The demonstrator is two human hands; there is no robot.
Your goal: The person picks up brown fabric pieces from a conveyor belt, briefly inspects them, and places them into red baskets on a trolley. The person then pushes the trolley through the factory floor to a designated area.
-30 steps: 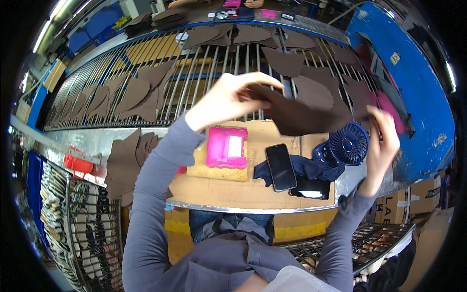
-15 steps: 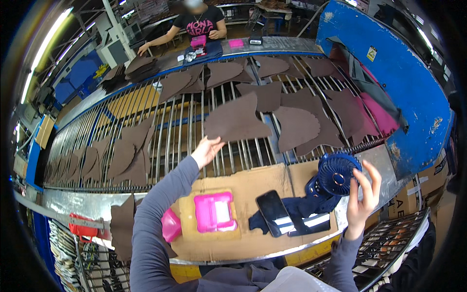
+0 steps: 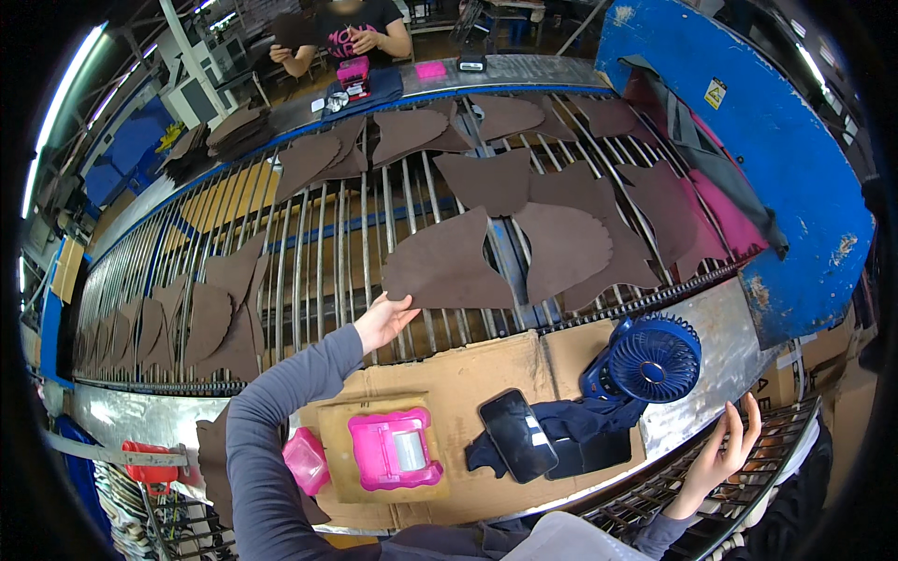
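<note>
A flat dark brown cut piece (image 3: 444, 262), curved and finely scalloped along its left side, lies over the metal roller bars. My left hand (image 3: 383, 323) pinches its lower left edge, fingers partly hidden under it. Another brown piece (image 3: 566, 251) with a scalloped right side sits just right of it, overlapping more pieces. My right hand (image 3: 720, 463) is raised with spread fingers, holding nothing, below and to the right of a dark blue fan (image 3: 658, 360). That hand is over a wire rack (image 3: 762, 477).
On the cardboard (image 3: 477, 369) are a pink plastic tool (image 3: 397, 449), a pink container (image 3: 306, 461), a phone (image 3: 517, 435) and dark cloth. A blue machine housing (image 3: 730, 168) stands right. Across the conveyor (image 3: 318, 252) a person (image 3: 360, 42) handles a brown piece.
My left hand has drawn the brown piece slightly down and left, flatter onto the bars. My right hand has moved down and right, away from the fan. The other person's hands have come up.
</note>
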